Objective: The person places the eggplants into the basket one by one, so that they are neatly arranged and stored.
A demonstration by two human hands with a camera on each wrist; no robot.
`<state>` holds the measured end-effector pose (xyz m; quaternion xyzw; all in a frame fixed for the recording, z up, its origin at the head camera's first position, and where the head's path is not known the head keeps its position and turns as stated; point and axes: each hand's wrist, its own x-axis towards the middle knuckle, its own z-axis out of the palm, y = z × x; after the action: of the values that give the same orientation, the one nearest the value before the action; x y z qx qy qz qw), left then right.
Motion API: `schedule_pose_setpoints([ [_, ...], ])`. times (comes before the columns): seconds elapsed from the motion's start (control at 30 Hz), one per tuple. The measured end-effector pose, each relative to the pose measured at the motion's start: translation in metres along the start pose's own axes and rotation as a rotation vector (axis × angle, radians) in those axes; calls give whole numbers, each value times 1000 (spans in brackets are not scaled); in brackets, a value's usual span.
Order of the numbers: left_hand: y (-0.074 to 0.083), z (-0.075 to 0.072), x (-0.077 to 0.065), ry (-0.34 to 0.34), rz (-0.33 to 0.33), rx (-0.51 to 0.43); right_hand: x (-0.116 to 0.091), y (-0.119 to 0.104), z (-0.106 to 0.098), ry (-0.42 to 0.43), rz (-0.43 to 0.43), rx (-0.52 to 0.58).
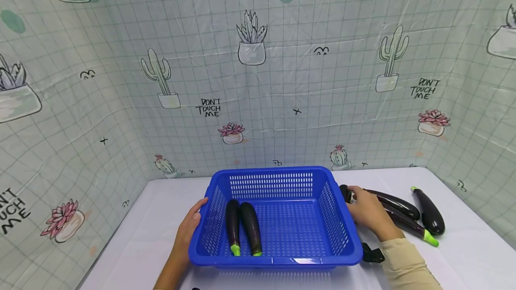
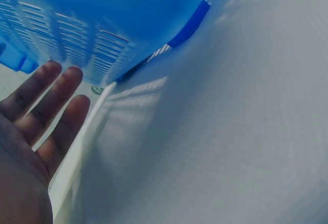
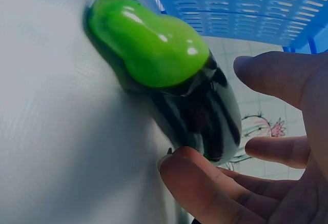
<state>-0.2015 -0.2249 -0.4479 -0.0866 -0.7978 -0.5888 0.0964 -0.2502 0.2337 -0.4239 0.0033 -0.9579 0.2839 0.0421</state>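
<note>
Left hand, fingers nearly straight, at left rim of basket; bump could skid basket. Right hand, half-open round eggplant beside basket's right wall, no firm grip visible; glossy skin could slip. Beyond, nudge could roll three loose eggplants.

You are wearing a plain beige sleeve along your right forearm, its cloth creasing lightly and its cuff ending near the wrist; beside it, a small black piece is showing, while both hands are going bare.
</note>
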Motion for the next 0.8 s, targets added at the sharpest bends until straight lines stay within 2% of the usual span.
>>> schedule_pose_setpoints([
  [0.3, 1, 1, 0, 2, 9, -15, 0, 1, 4, 3, 21, 5],
  [0.8, 3, 2, 0, -10, -10, -16, -3, 1, -6, -48, 52, 66],
])
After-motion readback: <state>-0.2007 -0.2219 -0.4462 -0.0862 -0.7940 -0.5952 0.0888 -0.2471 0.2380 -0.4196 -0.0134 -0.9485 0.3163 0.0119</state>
